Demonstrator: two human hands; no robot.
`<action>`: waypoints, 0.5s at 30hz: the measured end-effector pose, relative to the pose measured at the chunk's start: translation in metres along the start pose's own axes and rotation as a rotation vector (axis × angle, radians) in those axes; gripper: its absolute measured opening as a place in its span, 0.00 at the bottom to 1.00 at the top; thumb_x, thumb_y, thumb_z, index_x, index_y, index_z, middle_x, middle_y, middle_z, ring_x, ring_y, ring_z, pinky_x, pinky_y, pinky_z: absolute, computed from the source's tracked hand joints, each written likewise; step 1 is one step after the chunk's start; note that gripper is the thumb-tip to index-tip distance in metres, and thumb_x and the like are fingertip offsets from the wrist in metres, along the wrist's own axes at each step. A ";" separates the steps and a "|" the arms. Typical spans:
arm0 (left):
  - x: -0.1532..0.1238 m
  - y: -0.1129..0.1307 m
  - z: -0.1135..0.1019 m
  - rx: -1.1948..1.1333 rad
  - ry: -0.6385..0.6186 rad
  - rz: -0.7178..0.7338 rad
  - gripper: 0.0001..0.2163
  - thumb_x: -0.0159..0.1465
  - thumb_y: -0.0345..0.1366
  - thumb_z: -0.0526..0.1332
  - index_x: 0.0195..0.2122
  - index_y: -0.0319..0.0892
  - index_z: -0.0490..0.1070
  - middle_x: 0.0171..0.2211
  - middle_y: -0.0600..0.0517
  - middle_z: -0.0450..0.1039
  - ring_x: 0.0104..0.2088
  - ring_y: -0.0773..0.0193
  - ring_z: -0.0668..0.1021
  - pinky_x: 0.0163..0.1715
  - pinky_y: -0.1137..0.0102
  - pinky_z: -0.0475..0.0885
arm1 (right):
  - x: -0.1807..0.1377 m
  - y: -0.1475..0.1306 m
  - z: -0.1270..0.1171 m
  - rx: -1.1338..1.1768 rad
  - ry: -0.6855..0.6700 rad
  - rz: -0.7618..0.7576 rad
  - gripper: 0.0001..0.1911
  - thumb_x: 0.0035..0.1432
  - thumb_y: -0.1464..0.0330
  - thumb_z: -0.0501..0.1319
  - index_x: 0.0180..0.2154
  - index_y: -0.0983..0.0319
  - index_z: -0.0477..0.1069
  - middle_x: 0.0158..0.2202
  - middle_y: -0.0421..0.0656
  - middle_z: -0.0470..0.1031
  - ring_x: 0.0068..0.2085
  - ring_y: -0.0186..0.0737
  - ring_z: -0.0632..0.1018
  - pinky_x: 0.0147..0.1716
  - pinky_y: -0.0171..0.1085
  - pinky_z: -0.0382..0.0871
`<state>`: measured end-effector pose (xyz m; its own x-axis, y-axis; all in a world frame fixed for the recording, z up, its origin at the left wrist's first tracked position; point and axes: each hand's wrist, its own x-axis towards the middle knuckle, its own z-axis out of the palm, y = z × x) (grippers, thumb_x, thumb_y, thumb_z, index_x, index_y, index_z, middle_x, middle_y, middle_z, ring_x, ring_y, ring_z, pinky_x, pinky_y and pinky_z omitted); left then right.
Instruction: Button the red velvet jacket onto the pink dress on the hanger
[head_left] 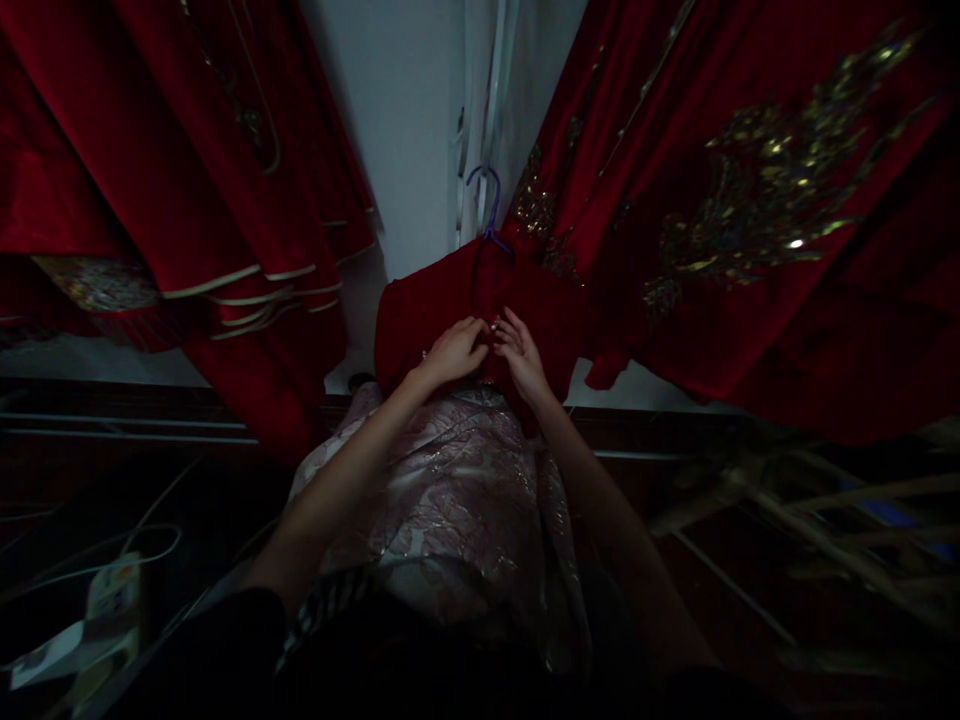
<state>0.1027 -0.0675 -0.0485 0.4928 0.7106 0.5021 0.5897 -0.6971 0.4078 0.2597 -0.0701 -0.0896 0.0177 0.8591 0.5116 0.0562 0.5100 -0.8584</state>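
A dark red jacket hangs on a purple hanger against the white wall, straight ahead of me. Below it a pale pink patterned skirt spreads down toward me. My left hand and my right hand meet at the middle front of the red jacket, fingers curled and pinching the cloth where the two front edges join. What exactly lies between the fingertips is too small and dim to make out.
Red garments with pale trim hang at the left. A red garment with gold embroidery hangs at the right. A white power strip with a cable lies on the dark floor at lower left. A pale rack frame stands at lower right.
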 end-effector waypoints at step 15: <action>-0.035 -0.009 0.053 -1.011 0.140 -0.392 0.14 0.67 0.37 0.47 0.48 0.41 0.66 0.45 0.46 0.73 0.37 0.70 0.76 0.39 0.73 0.73 | -0.075 0.028 -0.006 -0.743 0.126 -0.288 0.34 0.55 0.72 0.54 0.63 0.61 0.52 0.59 0.52 0.63 0.59 0.48 0.65 0.57 0.52 0.61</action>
<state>0.1136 -0.0815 -0.1100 0.2705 0.9278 0.2571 -0.1396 -0.2264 0.9640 0.2664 -0.1203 -0.1512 0.0111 0.6640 0.7476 0.7242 0.5102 -0.4639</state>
